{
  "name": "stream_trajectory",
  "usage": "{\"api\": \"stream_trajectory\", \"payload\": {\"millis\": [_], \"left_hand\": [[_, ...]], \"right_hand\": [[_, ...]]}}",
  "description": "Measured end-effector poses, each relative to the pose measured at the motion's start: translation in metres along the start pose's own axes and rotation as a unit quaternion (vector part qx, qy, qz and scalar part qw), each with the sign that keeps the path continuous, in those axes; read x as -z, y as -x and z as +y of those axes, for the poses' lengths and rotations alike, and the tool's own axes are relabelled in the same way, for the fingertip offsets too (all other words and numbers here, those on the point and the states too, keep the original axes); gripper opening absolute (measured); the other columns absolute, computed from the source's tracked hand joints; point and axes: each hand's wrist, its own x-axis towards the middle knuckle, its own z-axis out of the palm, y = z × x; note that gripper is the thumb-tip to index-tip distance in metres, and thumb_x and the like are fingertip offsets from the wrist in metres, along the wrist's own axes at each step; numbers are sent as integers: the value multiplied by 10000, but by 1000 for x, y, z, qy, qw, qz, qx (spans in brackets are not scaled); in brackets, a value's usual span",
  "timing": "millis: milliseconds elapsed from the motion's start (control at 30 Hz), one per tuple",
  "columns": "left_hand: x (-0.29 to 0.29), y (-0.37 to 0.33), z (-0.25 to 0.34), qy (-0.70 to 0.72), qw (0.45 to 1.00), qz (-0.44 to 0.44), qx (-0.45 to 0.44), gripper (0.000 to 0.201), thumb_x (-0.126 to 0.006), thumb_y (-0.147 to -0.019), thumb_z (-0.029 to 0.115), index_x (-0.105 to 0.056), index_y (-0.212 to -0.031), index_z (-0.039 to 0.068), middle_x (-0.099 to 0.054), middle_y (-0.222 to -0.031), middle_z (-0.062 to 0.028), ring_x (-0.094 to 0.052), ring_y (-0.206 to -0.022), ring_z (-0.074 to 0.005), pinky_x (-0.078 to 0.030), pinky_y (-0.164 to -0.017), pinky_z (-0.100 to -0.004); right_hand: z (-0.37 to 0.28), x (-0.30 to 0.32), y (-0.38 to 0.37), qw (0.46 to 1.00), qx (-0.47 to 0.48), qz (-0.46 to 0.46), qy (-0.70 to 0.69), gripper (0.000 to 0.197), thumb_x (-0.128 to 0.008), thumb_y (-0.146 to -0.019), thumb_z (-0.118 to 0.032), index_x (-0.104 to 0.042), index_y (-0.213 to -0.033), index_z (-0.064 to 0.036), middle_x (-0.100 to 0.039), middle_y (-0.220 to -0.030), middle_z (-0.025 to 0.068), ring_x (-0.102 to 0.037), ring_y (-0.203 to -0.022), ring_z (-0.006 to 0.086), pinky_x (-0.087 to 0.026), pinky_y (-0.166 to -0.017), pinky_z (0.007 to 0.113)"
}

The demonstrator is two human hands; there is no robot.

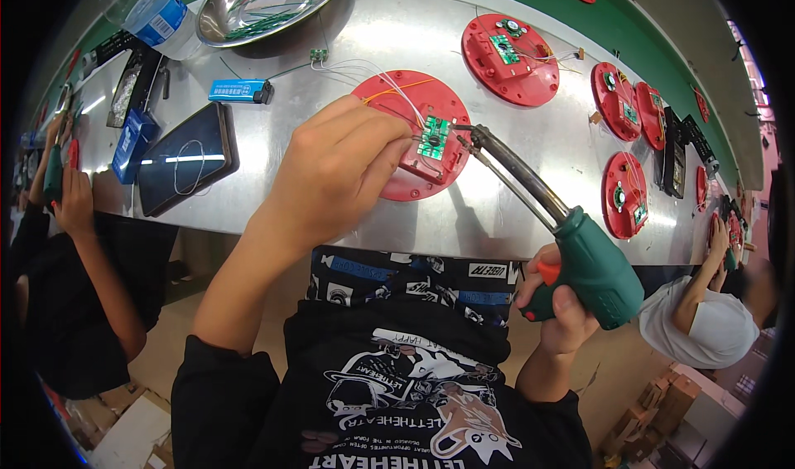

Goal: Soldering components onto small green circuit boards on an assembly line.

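My right hand (556,303) is closed round the grip of a green soldering gun (600,266) with a red trigger. The gun's metal tip reaches the right edge of a small green circuit board (435,137), which sits on a round red plastic housing (414,183). At the board's left edge my left hand (339,158) pinches what looks like a thin wire; its fingers hide most of it. White wires (389,78) run from the board to a tiny green board (319,55) on the table. An orange wire (397,90) loops over the housing.
Several more red housings (530,88) with boards lie to the right. At left are a steel bowl (207,34) of green wires, a water bottle (161,21), a blue lighter-like pack (238,91) and a dark tablet-like slab (182,166). Co-workers sit on both sides.
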Motion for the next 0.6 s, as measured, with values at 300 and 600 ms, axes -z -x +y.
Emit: {"api": "stream_trajectory", "payload": {"millis": [300, 600], "left_hand": [[1, -3, 3, -1, 1000, -6, 6, 102, -716, -809, -27, -682, -904, -18, -688, -830, -137, -644, -746, -309, -526, -684, -386], [1, -3, 3, -7, 1000, -11, 5, 95, -715, -816, -20, -679, -903, -12, -686, -836, -134, -640, -768, -320, -525, -701, -403]], "right_hand": [[6, 8, 1, 1000, 15, 8, 14, 594, -637, -908, -297, -489, -1274, 147, -615, -960, 243, -620, -525, 222, -511, -492, 319], [4, 17, -1, 999, 19, 29, -22, 583, -618, -906, -267, -467, -1275, 157, -601, -956, 261, -608, -490, 241, -498, -434, 310]]}}
